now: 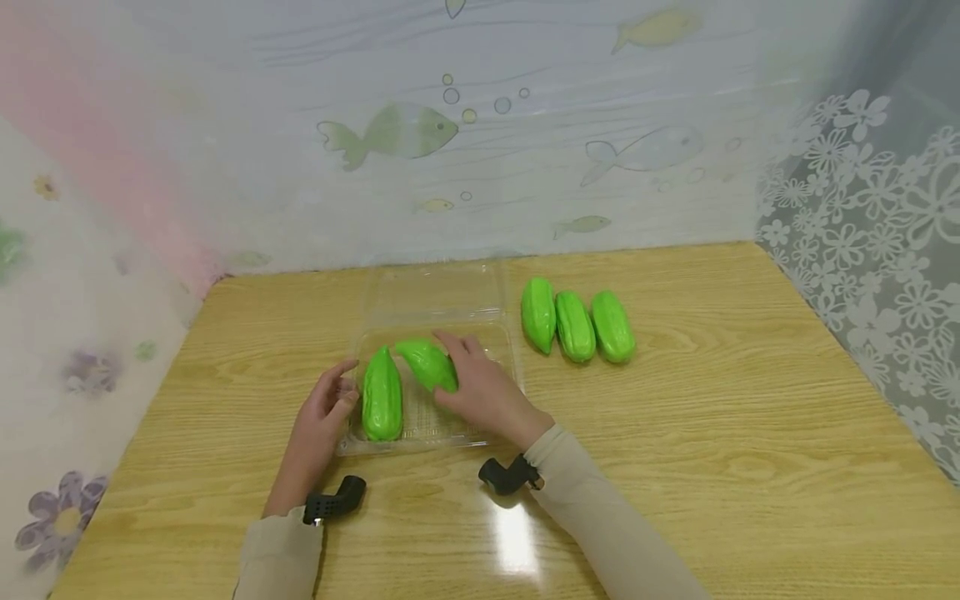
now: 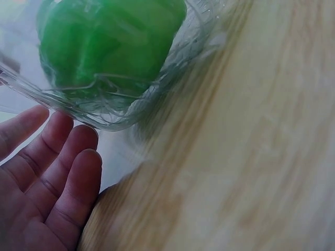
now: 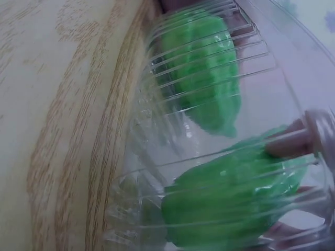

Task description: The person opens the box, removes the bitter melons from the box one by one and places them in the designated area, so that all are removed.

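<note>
A clear plastic clamshell box (image 1: 465, 435) lies with its lid folded back. Inside its left half lies a glossy green ridged fruit (image 1: 382, 400), pointed end away from me. My right hand (image 1: 487, 392) grips a second green fruit (image 1: 429, 364) over the middle of the box. That fruit is tilted, and the right wrist view shows it through the clear wall with fingers (image 3: 289, 144) on its side. My left hand (image 1: 318, 421) is at the box's left edge. In the left wrist view its loosely bent fingertips (image 2: 84, 138) are at the outer wall.
Three more green fruits (image 1: 575, 327) lie side by side on the wooden table (image 1: 712, 433), right of the box. The open lid (image 1: 435, 287) reaches back near the fish-patterned curtain (image 1: 517, 167). A flowered curtain (image 1: 885, 208) borders the right side.
</note>
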The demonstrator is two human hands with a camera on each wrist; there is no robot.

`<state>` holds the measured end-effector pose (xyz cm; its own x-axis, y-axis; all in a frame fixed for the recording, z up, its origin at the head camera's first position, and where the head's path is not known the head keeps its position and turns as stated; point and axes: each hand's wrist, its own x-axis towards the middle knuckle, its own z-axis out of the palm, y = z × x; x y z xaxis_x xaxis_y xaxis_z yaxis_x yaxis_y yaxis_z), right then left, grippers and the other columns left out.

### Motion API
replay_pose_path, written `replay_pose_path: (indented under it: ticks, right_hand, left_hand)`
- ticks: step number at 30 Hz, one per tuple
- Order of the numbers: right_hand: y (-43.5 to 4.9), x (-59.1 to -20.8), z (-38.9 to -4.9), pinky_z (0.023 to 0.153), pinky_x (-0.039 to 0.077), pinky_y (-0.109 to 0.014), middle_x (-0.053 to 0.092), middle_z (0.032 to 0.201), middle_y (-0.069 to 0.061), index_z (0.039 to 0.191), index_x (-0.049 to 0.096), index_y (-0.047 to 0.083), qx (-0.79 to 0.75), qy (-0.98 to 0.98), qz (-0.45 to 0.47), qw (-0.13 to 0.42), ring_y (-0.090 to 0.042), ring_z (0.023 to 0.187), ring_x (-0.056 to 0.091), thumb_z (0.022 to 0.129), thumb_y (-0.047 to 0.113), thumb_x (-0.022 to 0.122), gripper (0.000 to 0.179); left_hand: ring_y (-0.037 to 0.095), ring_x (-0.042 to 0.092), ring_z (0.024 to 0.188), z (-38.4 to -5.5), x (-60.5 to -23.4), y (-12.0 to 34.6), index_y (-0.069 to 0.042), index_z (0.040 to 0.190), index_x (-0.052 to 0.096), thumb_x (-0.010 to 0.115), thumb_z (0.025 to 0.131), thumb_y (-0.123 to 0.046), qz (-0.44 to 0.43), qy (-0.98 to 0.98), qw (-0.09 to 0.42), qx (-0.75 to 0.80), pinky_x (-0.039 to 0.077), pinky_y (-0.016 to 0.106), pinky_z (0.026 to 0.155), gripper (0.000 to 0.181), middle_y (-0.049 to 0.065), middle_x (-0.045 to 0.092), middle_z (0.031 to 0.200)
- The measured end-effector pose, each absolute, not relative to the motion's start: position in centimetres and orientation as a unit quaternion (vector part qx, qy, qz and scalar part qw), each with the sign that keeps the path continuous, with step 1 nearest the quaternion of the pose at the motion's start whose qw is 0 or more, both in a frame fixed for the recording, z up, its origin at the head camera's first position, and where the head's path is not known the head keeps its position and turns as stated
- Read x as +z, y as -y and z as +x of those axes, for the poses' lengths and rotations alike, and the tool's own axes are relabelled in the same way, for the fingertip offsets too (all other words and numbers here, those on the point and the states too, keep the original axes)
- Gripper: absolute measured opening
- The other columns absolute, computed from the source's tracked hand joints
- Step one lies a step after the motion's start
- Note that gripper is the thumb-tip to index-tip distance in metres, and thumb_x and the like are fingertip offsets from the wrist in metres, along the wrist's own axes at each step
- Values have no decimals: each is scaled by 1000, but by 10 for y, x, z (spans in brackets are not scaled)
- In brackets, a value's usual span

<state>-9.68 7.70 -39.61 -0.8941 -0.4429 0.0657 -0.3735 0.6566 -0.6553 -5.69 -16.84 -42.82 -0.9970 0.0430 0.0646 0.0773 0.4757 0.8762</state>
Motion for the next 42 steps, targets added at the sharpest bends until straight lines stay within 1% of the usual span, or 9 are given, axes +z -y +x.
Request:
replay_pose_path:
  ticks: [4,10,12,17,26,29,35,39,42]
  right_hand:
    - [-77,-395,-97,56,42,-25,38,108,-4,142,19,25,-351,-905,-237,44,-15,70,47,74,25,59,79]
    - [-78,-396,-97,75,42,-29,37,116,-7,136,34,18,-344,-900,-267,8,-16,94,44,72,23,63,71]
    - [-78,-396,-97,79,41,-31,38,118,-7,134,37,16,-333,-902,-276,3,-17,99,41,73,24,64,67]
    - [-78,-396,-97,81,39,-32,45,121,-4,134,38,17,-313,-906,-286,5,-17,104,40,74,26,64,66]
    - [-80,-394,-98,64,43,-27,38,116,-4,137,32,23,-360,-896,-259,21,-15,81,48,72,22,66,73]
    - [-81,-392,-98,65,43,-27,37,117,-2,136,32,26,-380,-892,-244,7,-14,83,48,73,25,66,72]
    - [-85,-384,-98,75,43,-34,44,120,-3,135,34,22,-419,-878,-225,-49,-16,94,48,75,27,71,71]
    - [-87,-382,-100,80,42,-34,44,127,-1,136,32,22,-426,-874,-228,-46,-15,100,48,76,31,69,71]
    - [-88,-383,-100,77,43,-33,45,127,0,137,31,25,-426,-875,-227,-46,-13,97,49,77,36,67,70]
  left_hand:
    - [16,45,95,-57,-429,168,-22,134,37,40,96,-27,-30,860,20,-510,38,24,79,39,6,47,108]
    - [16,46,95,-56,-429,168,-22,134,37,41,96,-27,-28,862,21,-506,38,24,79,39,6,47,107]
    - [17,46,95,-56,-429,168,-21,134,37,41,96,-26,-29,861,20,-507,38,24,79,39,7,47,107]
    - [17,45,94,-56,-428,168,-19,134,37,41,96,-25,-31,860,21,-510,38,23,79,39,8,48,107]
    - [16,45,95,-55,-425,166,-20,134,37,41,96,-24,-31,859,20,-511,37,23,79,39,8,48,108]
    - [17,46,94,-54,-424,166,-19,134,38,42,95,-21,-32,857,21,-514,37,21,79,39,9,49,107]
    - [17,45,95,-53,-423,166,-18,134,37,42,95,-24,-31,860,20,-509,37,21,79,39,8,49,108]
    - [18,46,96,-53,-421,165,-16,134,38,42,95,-22,-27,859,15,-511,37,21,79,39,9,49,108]
    - [19,46,96,-53,-420,165,-16,134,37,42,95,-20,-26,859,11,-512,37,22,79,39,10,49,109]
